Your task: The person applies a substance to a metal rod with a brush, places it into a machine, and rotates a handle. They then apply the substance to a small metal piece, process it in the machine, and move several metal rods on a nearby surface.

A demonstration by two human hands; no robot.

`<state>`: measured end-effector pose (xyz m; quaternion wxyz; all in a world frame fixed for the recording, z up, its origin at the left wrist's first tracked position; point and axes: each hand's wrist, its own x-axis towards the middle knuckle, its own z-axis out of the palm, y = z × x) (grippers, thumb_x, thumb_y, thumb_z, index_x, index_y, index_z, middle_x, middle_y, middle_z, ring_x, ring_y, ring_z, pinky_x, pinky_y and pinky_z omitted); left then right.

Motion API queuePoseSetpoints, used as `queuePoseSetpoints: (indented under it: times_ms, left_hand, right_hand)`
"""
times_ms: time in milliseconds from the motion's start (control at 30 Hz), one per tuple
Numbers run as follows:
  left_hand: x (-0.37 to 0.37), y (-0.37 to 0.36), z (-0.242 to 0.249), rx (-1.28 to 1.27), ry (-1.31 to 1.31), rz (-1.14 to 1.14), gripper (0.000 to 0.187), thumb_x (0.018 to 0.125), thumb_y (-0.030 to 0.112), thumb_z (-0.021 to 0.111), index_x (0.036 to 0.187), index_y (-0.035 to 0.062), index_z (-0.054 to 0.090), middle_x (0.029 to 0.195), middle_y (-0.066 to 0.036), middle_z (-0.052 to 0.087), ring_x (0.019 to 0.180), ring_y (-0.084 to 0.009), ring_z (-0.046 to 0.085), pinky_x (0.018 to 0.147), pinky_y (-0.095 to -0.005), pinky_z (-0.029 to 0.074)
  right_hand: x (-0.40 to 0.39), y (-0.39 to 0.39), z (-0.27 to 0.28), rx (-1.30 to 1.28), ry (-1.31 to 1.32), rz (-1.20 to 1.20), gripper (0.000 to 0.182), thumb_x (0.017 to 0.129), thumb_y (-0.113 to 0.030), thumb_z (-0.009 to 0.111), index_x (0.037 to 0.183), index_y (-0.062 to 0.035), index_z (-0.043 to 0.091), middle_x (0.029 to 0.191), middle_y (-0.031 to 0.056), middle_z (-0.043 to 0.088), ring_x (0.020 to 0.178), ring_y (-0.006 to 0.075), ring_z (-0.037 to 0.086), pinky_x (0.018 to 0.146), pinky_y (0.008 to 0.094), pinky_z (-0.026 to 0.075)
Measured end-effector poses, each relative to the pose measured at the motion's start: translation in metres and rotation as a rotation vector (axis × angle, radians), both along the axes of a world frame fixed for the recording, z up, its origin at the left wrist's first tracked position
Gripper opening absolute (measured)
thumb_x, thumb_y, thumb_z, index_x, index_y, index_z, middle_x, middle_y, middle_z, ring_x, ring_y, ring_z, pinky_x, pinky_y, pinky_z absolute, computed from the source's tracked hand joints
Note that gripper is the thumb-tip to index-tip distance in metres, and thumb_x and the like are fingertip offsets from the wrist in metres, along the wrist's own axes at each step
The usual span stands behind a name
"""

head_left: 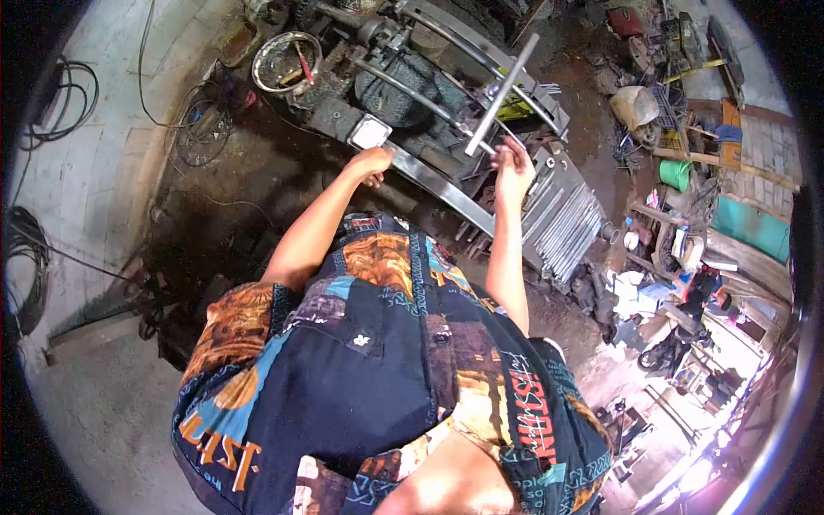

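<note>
My left hand [371,166] is closed, its fingers curled down at the near edge of a greasy machine that looks like a lathe. What it grips is hidden under the fingers. Just beyond the knuckles sits a bright square plate [371,132]. A smooth metal rail [442,185] runs from there toward my right hand [513,172], which is raised with its fingers bent and apart. Close to these fingertips is the lower end of a pale metal bar [506,90], lying slantwise over the machine. Long shiny rods [416,86] stretch across the machine behind it.
Several metal rods [562,225] lie side by side on a platform right of my right hand. A round pan [287,63] holding a red-handled tool stands at the upper left. Cables [204,129] coil on the left floor. A green bucket [675,175] and clutter fill the right side.
</note>
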<state>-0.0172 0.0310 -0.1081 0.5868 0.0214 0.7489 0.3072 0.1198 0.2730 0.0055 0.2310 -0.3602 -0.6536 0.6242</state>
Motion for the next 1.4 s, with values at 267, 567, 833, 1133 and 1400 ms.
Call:
queuePoseSetpoints:
  times_ms: [267, 567, 833, 1133, 1400]
  left_hand:
    - [-0.031, -0.076, -0.058, -0.242, 0.666, -0.418, 0.056, 0.099, 0.042, 0.039, 0.105, -0.0052, 0.068, 0.109, -0.023, 0.068, 0.090, -0.0370, 0.070, 0.083, -0.0490, 0.053]
    - [0.003, -0.134, -0.076, -0.472, 0.757, -0.177, 0.056, 0.094, 0.053, 0.052, 0.110, -0.0001, 0.059, 0.101, -0.020, 0.070, 0.099, -0.0365, 0.068, 0.084, -0.0482, 0.054]
    - [-0.035, -0.100, 0.046, -0.399, 0.785, -0.108, 0.066, 0.085, 0.061, 0.058, 0.103, -0.0015, 0.071, 0.103, -0.026, 0.068, 0.103, -0.0406, 0.065, 0.088, -0.0470, 0.052]
    - [-0.050, 0.029, 0.099, 0.605, -0.311, 0.519, 0.050, 0.102, 0.049, 0.041, 0.114, 0.0039, 0.057, 0.081, -0.005, 0.058, 0.067, -0.0170, 0.054, 0.063, -0.0328, 0.047]
    - [-0.001, 0.071, 0.147, 0.594, -0.433, 0.529, 0.041, 0.098, 0.053, 0.050, 0.087, 0.0135, 0.045, 0.058, 0.007, 0.036, 0.040, -0.0055, 0.031, 0.035, -0.0238, 0.024]
  right_hand:
    - [0.058, 0.007, -0.046, -0.126, -0.097, -0.026, 0.021, 0.095, -0.003, 0.054, 0.113, 0.0023, 0.063, 0.093, 0.0089, 0.069, 0.074, 0.0125, 0.064, 0.062, 0.0238, 0.052]
    - [0.059, 0.007, -0.051, -0.070, -0.181, 0.037, 0.021, 0.095, -0.005, 0.055, 0.113, 0.0031, 0.063, 0.091, 0.0061, 0.068, 0.071, 0.0099, 0.062, 0.061, 0.0229, 0.049]
    - [0.010, 0.012, -0.038, -0.147, -0.173, 0.124, 0.022, 0.093, -0.006, 0.058, 0.113, 0.0024, 0.063, 0.091, 0.0071, 0.068, 0.072, 0.0125, 0.064, 0.062, 0.0255, 0.052]
    - [-0.120, 0.009, -0.077, -0.146, 0.018, 0.117, 0.027, 0.092, -0.008, 0.063, 0.116, 0.0038, 0.059, 0.095, 0.0083, 0.067, 0.083, 0.0146, 0.064, 0.070, 0.0267, 0.050]
    - [-0.151, 0.008, -0.093, 0.047, 0.176, -0.115, 0.015, 0.088, -0.004, 0.062, 0.101, 0.0017, 0.068, 0.100, 0.0066, 0.067, 0.092, 0.0171, 0.062, 0.087, 0.0310, 0.047]
